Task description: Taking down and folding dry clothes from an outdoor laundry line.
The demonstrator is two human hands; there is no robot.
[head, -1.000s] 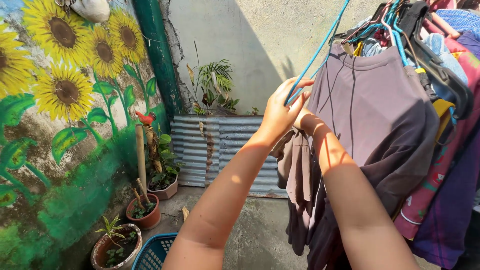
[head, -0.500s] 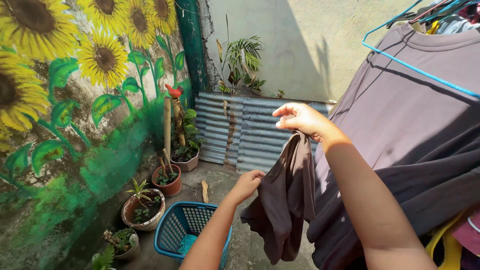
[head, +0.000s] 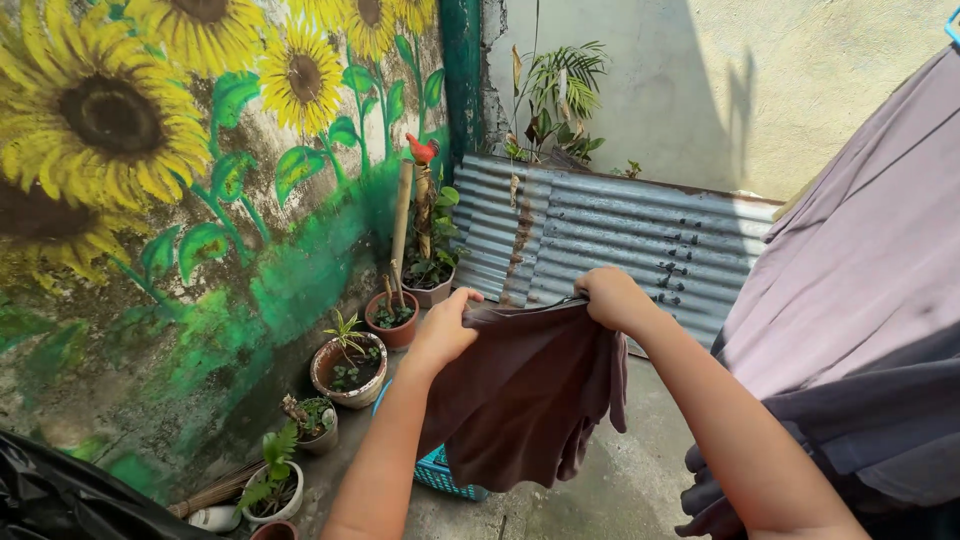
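Observation:
A dark brown garment (head: pixel 525 395) hangs stretched between both my hands in the middle of the head view. My left hand (head: pixel 444 330) grips its upper left edge. My right hand (head: pixel 610 299) grips its upper right edge, a little higher. The cloth droops below them and hides most of a blue plastic basket (head: pixel 437 470) on the ground. To the right, a mauve shirt (head: pixel 860 270) hangs over a darker garment (head: pixel 850 440), close beside my right forearm.
A wall painted with sunflowers (head: pixel 150 200) runs along the left, with several potted plants (head: pixel 352 370) at its foot. Corrugated metal sheet (head: pixel 640 240) leans on the far wall. A black bag (head: pixel 60 500) lies at the bottom left. The floor is concrete (head: pixel 620 480).
My left hand rose from the garment's lower edge to its top edge. My right hand lowered. The cloth is now spread between them, and the view tilted down and left.

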